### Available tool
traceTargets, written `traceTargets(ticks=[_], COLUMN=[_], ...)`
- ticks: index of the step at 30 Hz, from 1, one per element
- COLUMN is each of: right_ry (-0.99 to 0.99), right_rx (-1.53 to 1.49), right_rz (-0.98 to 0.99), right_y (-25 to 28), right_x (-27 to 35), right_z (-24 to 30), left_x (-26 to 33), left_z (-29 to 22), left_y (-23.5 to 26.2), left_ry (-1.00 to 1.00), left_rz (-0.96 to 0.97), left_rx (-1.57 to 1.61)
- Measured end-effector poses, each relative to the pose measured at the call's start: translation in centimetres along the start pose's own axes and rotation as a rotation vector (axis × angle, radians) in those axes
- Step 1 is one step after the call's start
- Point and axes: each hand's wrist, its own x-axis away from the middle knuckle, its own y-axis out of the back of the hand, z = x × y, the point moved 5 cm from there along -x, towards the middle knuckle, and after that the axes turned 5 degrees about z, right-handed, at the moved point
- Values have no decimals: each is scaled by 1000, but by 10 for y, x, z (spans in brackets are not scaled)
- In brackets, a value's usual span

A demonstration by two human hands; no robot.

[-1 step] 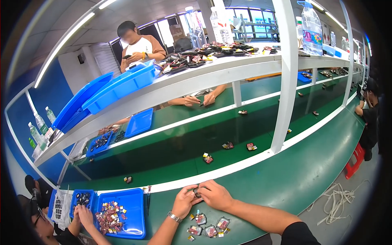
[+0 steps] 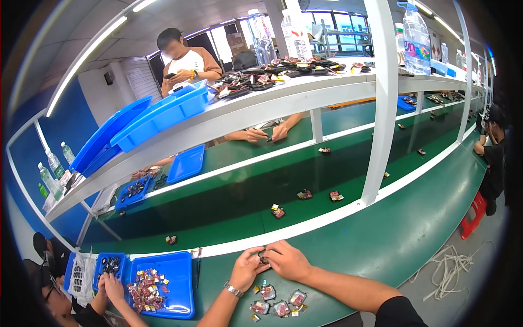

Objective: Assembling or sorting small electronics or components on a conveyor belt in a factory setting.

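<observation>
My left hand (image 2: 248, 268) and my right hand (image 2: 290, 262) meet over the green bench. Their fingers are closed around a small dark casing (image 2: 263, 258), mostly hidden by the fingertips. A metal-banded watch (image 2: 233, 289) is on my left wrist. Just below the hands lies a group of small rounded electronic assemblies (image 2: 281, 309) with pale rims and reddish insides. Small yellow-and-white pieces (image 2: 255, 318) lie beside them.
Left of my hands, a blue tray (image 2: 182, 294) holds many red-and-yellow parts; a smaller tray (image 2: 110, 265) holds black pieces. A co-worker's hands (image 2: 111, 286) work there. Beyond a white rail (image 2: 229, 248), similar assemblies (image 2: 278, 211) lie on a green belt. A white post (image 2: 379, 109) stands right.
</observation>
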Motion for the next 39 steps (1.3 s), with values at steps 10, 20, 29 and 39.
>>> traceTargets(ticks=[10,20,29,39], right_ry=[26,-40,-25,1], right_rx=[74,51,41,118], right_rz=[-28,-3,12,7], right_y=[0,0,-5,-7], right_x=[-3,0,2,0], right_z=[7,6,7,7], left_x=[1,-1,1,0], left_z=[2,4,7,6], left_y=[0,-4,-1,1], left_ry=[23,-2,-33,-11], left_rz=[9,-23,-145,-65], left_rx=[-32,-115,-264,-115])
